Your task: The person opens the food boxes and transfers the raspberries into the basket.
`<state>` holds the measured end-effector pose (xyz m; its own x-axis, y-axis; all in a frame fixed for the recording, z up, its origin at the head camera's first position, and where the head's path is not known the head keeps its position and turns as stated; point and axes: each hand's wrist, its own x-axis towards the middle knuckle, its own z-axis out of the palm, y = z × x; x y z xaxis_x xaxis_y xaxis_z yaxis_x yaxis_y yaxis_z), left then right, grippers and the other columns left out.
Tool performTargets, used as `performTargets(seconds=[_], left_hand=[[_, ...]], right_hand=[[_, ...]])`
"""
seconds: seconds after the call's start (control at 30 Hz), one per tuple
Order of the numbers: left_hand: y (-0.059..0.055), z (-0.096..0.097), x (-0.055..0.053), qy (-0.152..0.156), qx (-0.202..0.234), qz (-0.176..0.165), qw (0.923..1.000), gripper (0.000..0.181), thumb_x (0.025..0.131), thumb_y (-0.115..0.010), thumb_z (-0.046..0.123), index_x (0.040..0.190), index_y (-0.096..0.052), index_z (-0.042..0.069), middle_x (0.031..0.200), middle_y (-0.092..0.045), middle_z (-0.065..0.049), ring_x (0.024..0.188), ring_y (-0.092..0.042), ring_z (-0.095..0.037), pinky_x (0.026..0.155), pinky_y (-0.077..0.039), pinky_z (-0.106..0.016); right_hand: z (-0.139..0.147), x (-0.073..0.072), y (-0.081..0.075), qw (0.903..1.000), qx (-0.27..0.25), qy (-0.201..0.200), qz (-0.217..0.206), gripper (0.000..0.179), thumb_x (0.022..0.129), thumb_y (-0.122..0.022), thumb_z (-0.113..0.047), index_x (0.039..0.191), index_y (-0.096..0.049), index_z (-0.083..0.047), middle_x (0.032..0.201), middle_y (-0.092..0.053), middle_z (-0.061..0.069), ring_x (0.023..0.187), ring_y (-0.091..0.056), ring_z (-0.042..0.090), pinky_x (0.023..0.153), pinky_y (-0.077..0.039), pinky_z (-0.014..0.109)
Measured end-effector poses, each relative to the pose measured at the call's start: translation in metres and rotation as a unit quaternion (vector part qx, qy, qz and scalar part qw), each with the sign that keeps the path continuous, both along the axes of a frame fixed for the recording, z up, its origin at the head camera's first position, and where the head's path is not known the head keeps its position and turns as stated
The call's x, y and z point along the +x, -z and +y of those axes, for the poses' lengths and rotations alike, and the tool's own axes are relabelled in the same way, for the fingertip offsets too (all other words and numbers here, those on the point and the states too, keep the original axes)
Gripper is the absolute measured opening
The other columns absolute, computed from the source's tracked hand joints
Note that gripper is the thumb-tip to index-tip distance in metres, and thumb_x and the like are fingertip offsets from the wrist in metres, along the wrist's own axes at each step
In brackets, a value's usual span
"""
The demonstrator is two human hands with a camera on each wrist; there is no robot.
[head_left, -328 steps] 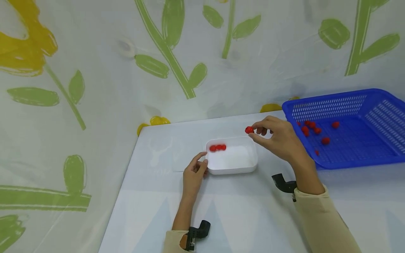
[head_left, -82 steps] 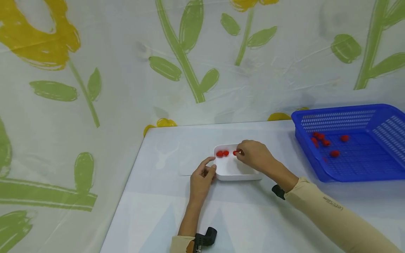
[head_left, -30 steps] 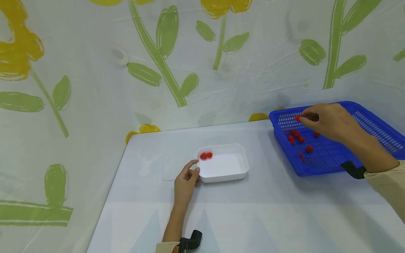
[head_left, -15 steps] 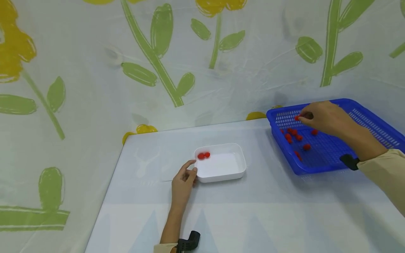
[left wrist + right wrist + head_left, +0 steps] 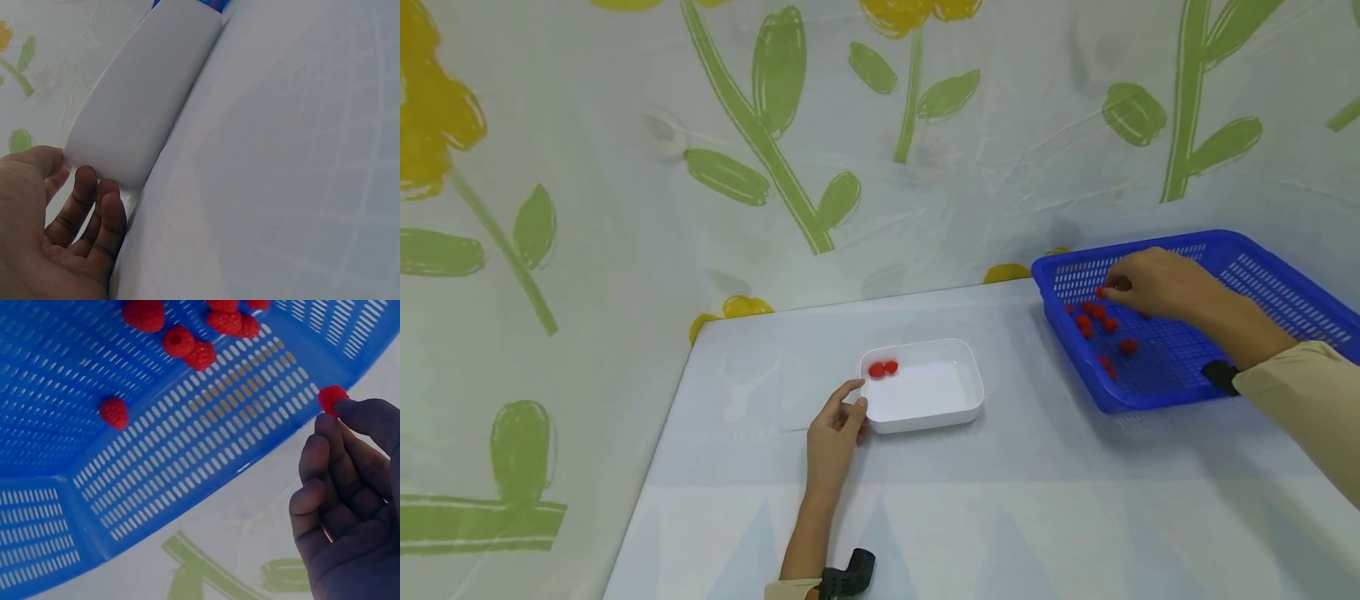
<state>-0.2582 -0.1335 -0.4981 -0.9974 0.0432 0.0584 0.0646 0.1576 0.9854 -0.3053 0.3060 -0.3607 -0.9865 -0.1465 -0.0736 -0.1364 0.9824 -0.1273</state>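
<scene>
In the head view, my left hand [image 5: 833,433] holds the left end of a white rectangular tray [image 5: 925,402], thumb and forefinger on its edge. In the left wrist view, its curled fingers touch the tray's outer wall [image 5: 144,94]. Two red raspberries [image 5: 877,369] sit side by side near the tray's back left corner. Over the left part of a blue plastic basket [image 5: 1187,400], my right hand [image 5: 1165,287] pinches a raspberry [image 5: 332,400] between thumb and fingertips. Below it several raspberries [image 5: 144,314] lie loose on the basket's floor.
The white table [image 5: 1000,517] carries the tray in the middle and the basket at the right. A floral-patterned sheet [image 5: 1000,192] rises behind the table's back edge. Slotted side walls surround the basket.
The tray held three raspberries earlier, now two. My right hand has moved from the tray to the basket with a raspberry, and lately dipped slightly. My left hand stays at the tray.
</scene>
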Motion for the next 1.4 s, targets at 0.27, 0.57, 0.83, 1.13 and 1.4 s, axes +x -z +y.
performTargets(seconds=[0.27,0.57,0.83,1.13,1.4], left_hand=[[0.001,-0.001,-0.001,0.003,0.01,-0.009,0.9999,0.03,0.09,-0.059,0.026,0.119,-0.06,0.021,0.082,-0.057,-0.02,0.073,-0.055,-0.038,0.064,-0.053,-0.038],[0.0,-0.002,0.0,0.003,0.007,-0.004,1.0,0.031,0.09,-0.059,0.025,0.12,-0.059,0.019,0.082,-0.057,-0.021,0.072,-0.055,-0.04,0.063,-0.052,-0.038],[0.003,-0.001,0.0,0.004,0.013,0.002,0.9999,0.032,0.09,-0.059,0.024,0.121,-0.059,0.017,0.081,-0.057,-0.02,0.073,-0.055,-0.039,0.062,-0.052,-0.035],[0.006,0.001,0.002,0.004,0.006,0.013,0.9999,0.032,0.09,-0.059,0.024,0.122,-0.059,0.016,0.079,-0.057,-0.02,0.07,-0.055,-0.037,0.06,-0.051,-0.035],[0.003,0.0,0.001,0.005,0.004,0.007,1.0,0.031,0.09,-0.059,0.025,0.121,-0.059,0.018,0.081,-0.057,-0.021,0.071,-0.055,-0.038,0.061,-0.052,-0.035]], right_hand=[[0.005,-0.008,0.004,0.9996,0.001,-0.016,-0.024,0.017,0.085,-0.063,-0.015,0.095,-0.068,-0.003,0.082,-0.065,0.004,0.056,-0.057,0.013,0.057,-0.049,0.037],[0.015,-0.019,0.019,0.9941,0.019,-0.097,-0.043,0.009,0.08,-0.067,-0.011,0.087,-0.07,-0.005,0.08,-0.065,0.002,0.069,-0.059,0.015,0.062,-0.051,0.037],[0.013,-0.021,0.031,0.9902,0.015,-0.093,-0.103,0.004,0.079,-0.064,-0.007,0.076,-0.066,-0.008,0.07,-0.06,-0.001,0.061,-0.052,0.013,0.053,-0.045,0.032],[0.02,-0.018,0.052,0.9911,0.024,-0.065,-0.113,0.015,0.079,-0.069,-0.017,0.07,-0.06,-0.01,0.061,-0.048,-0.003,0.053,-0.044,0.012,0.047,-0.036,0.027],[0.015,-0.019,0.048,0.9905,0.019,-0.076,-0.113,0.008,0.08,-0.066,-0.016,0.073,-0.067,-0.011,0.067,-0.058,-0.004,0.058,-0.051,0.012,0.051,-0.044,0.031]])
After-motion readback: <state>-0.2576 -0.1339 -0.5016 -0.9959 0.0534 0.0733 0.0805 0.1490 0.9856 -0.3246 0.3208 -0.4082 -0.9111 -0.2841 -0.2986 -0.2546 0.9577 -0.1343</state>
